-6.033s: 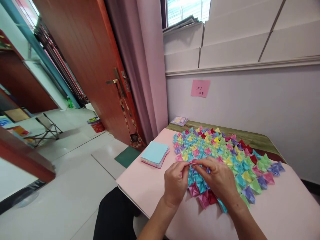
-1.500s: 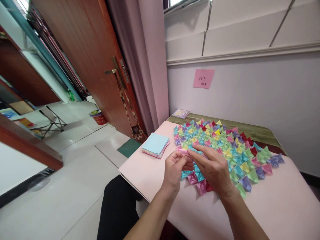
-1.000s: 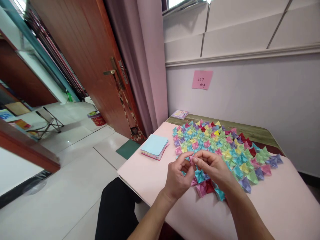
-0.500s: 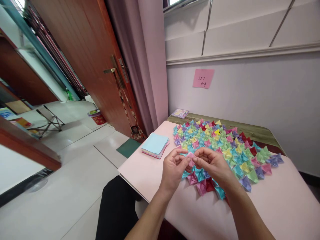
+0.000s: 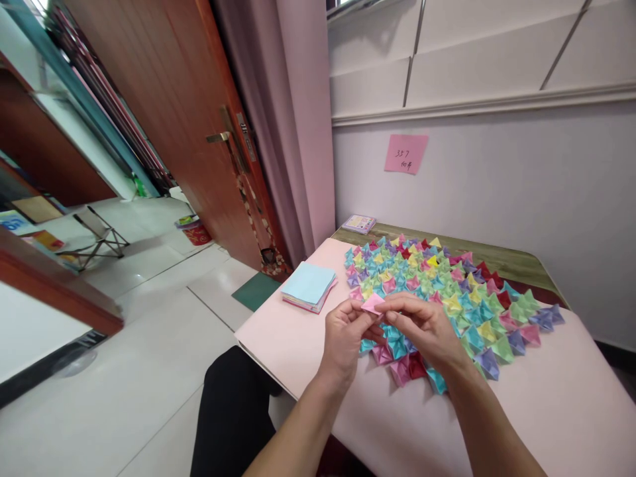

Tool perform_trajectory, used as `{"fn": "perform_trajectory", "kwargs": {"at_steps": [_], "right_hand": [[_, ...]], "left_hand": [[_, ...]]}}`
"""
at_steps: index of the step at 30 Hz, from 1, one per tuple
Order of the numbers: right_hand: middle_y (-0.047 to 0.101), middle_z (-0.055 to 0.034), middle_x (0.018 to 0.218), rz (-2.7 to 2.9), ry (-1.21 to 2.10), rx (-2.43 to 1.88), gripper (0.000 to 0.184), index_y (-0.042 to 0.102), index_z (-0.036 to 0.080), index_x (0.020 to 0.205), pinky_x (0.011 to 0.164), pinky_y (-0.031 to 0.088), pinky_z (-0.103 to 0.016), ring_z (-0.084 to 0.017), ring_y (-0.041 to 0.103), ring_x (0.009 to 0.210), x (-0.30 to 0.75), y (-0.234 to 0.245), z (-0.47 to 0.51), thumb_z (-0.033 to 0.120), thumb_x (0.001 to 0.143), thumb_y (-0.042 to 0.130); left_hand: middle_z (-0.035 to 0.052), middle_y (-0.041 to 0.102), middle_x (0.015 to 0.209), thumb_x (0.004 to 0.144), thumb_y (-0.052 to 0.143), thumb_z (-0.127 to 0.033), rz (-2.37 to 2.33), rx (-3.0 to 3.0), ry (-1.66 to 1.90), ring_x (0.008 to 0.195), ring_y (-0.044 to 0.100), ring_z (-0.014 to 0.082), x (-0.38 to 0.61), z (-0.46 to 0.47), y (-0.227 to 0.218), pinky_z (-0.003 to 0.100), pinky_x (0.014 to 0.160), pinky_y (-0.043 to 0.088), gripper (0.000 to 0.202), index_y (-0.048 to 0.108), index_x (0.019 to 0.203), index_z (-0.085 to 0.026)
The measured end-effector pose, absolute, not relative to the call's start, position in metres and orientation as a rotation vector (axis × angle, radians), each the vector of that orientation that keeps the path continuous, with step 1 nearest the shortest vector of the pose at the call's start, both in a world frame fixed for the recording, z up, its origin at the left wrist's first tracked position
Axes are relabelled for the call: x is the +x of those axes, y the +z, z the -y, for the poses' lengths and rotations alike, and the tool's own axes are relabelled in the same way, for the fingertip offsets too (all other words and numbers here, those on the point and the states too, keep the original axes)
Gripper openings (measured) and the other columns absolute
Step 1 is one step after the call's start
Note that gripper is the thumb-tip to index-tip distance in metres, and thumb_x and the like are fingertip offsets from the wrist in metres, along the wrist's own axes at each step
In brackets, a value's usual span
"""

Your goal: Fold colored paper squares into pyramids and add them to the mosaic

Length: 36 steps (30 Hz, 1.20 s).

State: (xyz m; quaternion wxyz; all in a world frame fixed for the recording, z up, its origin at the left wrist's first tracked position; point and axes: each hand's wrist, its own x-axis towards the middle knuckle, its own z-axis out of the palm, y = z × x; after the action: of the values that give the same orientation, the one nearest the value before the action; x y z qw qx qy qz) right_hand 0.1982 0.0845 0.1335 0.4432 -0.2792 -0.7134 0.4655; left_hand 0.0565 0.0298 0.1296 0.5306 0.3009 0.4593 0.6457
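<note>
A small folded piece of pink origami paper [image 5: 372,303] is pinched between my two hands above the table. My left hand [image 5: 346,331] grips its lower left side with thumb and fingers. From the right, my right hand [image 5: 422,321] has its fingertips closed on the paper's right corner. Behind and below both hands spread many folded paper pieces [image 5: 454,305] in pink, blue, green, yellow, red and purple, set close together in rows. My hands hide some of them. To the left lies a stack of square paper sheets [image 5: 309,283], light blue on top.
The table has a pale pink cover [image 5: 546,397] and a bare wooden strip along the wall. A small pack of printed cards [image 5: 360,224] lies at the back corner. A pink note [image 5: 406,154] is stuck on the wall. A brown door [image 5: 199,132] stands at the left.
The pink paper has turned, now showing a flat pointed face upward. My right fingers have shifted over its right corner. The stack and the folded pieces stay put.
</note>
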Motion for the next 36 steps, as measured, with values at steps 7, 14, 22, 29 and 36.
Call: {"fn": "perform_trajectory", "kwargs": {"at_steps": [7, 14, 22, 29, 36], "right_hand": [[0.074, -0.0071, 0.087, 1.808, 1.077, -0.727, 0.016, 0.077, 0.023, 0.085, 0.072, 0.056, -0.033, -0.022, 0.069, 0.082, 0.201, 0.134, -0.085, 0.037, 0.083, 0.072], [0.074, -0.0059, 0.082, 1.685, 1.206, -0.747, 0.023, 0.071, 0.019, 0.092, 0.065, 0.059, -0.030, -0.019, 0.071, 0.072, 0.198, 0.136, -0.079, 0.039, 0.080, 0.075], [0.075, -0.0061, 0.093, 1.800, 1.051, -0.758, 0.027, 0.073, 0.022, 0.107, 0.072, 0.058, -0.032, -0.021, 0.071, 0.082, 0.200, 0.136, -0.080, 0.037, 0.084, 0.070], [0.074, -0.0055, 0.098, 1.942, 0.824, -0.762, 0.021, 0.074, 0.027, 0.108, 0.075, 0.055, -0.032, -0.021, 0.068, 0.090, 0.204, 0.134, -0.083, 0.035, 0.091, 0.063], [0.073, -0.0040, 0.088, 1.979, 0.753, -0.780, 0.018, 0.076, 0.024, 0.098, 0.070, 0.051, -0.029, -0.018, 0.067, 0.080, 0.203, 0.138, -0.081, 0.032, 0.093, 0.061]], "left_hand": [[0.0029, 0.068, 0.063, 0.071, 0.077, -0.035, -1.032, 0.781, 1.520, 0.055, 0.066, 0.0162, 0.058, -0.025, 0.133, 0.030, 0.058, 0.058, 0.027, 0.065, 0.078, -0.013], [0.0059, 0.073, 0.078, 0.079, 0.072, -0.036, -1.116, 1.025, 1.559, 0.061, 0.068, 0.0158, 0.055, -0.021, 0.136, 0.029, 0.062, 0.059, 0.023, 0.068, 0.084, -0.014], [0.0035, 0.071, 0.072, 0.083, 0.069, -0.033, -1.159, 1.101, 1.566, 0.060, 0.066, 0.0144, 0.055, -0.018, 0.138, 0.026, 0.060, 0.057, 0.018, 0.068, 0.082, -0.015], [0.0035, 0.070, 0.080, 0.085, 0.067, -0.031, -1.173, 1.153, 1.627, 0.068, 0.067, 0.0160, 0.061, -0.017, 0.130, 0.028, 0.067, 0.056, 0.015, 0.063, 0.091, -0.018], [0.0012, 0.069, 0.079, 0.086, 0.065, -0.029, -1.324, 1.356, 1.582, 0.068, 0.065, 0.0152, 0.055, -0.019, 0.130, 0.026, 0.065, 0.053, 0.020, 0.056, 0.100, -0.020]]}}
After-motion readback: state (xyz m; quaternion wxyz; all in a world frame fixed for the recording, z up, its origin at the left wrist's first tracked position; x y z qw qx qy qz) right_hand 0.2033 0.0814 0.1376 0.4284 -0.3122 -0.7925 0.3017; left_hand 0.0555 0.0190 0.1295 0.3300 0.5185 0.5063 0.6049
